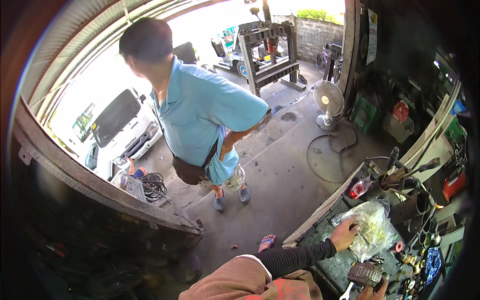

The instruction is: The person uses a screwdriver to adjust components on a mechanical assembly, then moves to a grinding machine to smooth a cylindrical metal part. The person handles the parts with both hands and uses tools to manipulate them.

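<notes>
While one slim metal rod (pixel 363 239) is pinched in the closed fingers of the one left hand (pixel 344 236), one silvery wrench (pixel 346 292) is seen on the workbench (pixel 334 270). Just right, one ribbed metal cylinder (pixel 365 273) is touched by the one right hand (pixel 376 291), whose grip cannot be told. One clear plastic bag (pixel 375 222) is placed behind. Handling of the cylinder seems under way; steadying is probably called for.
</notes>
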{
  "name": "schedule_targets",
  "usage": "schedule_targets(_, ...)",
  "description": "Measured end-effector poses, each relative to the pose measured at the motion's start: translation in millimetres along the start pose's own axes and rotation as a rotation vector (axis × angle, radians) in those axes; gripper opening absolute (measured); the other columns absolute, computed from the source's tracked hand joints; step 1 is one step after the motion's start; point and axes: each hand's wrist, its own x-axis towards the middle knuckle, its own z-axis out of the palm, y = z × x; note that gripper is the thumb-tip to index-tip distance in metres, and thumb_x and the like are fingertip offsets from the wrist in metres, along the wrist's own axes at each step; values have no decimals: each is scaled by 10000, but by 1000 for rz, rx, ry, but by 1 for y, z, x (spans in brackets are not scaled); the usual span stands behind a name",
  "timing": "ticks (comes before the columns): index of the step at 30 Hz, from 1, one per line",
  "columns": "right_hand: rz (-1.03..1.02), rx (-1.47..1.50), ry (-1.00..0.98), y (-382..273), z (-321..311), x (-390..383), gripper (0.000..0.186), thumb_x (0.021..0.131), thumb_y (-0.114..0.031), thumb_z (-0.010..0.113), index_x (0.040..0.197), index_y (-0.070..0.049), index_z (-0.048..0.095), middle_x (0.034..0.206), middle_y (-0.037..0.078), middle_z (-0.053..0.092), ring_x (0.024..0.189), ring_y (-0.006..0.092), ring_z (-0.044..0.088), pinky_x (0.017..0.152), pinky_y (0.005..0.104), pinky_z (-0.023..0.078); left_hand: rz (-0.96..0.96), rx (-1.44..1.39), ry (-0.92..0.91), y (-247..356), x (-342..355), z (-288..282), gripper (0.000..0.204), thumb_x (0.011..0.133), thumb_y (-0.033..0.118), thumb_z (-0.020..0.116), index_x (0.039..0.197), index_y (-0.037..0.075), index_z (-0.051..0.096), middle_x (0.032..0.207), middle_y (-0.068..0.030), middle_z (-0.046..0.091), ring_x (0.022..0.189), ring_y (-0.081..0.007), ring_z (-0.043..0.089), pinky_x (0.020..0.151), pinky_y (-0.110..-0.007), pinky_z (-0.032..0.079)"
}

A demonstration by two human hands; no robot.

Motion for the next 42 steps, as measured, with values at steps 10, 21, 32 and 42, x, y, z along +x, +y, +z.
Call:
schedule_targets(10, 31, -95, -23, 18, -1, -17, 410, 891, -281, 716, 1135, 48, 734, 1062, 242, 747, 963, 399, 692, 898, 451, 528, 238, 176, 19, 10, 15, 14, 182, 1000, 159, 629, 1043, -16, 601, 914, -196, 647, 823, -346, 659, 756, -454, 531)
schedule_targets(21, -188, -103, 124, 26, -13, -17, 395, 928, -319, 796, 1114, 28, 770, 966, 189, 777, 803, 323, 724, 736, 393, 567, 118, 960, -468, -67, 93, 26, 240, 773, 120, 697, 953, -30, 747, 1057, -271, 734, 1033, -411, 714, 866, -472, 589)
schedule_targets(32, 90, 154, -63, 23, -14, -9, 396, 729, -123, 644, 1086, 25, 732, 1036, 164, 734, 1003, 306, 698, 932, 396, 529, 352, 1177, -538, -60, 75, 12, 270, 767, 269, 789, 960, 81, 780, 916, -210, 755, 889, -353, 735, 785, -477, 588)
schedule_targets(42, 54, 144, 107, 45, -35, -23, 325, 726, -103, 782, 1022, 5, 703, 961, 170, 710, 848, 331, 717, 770, 364, 570, 439, 631, -468, 135, 68, 37, 168, 937, 134, 704, 1045, 5, 718, 872, -119, 737, 779, -196, 695, 751, -327, 549)
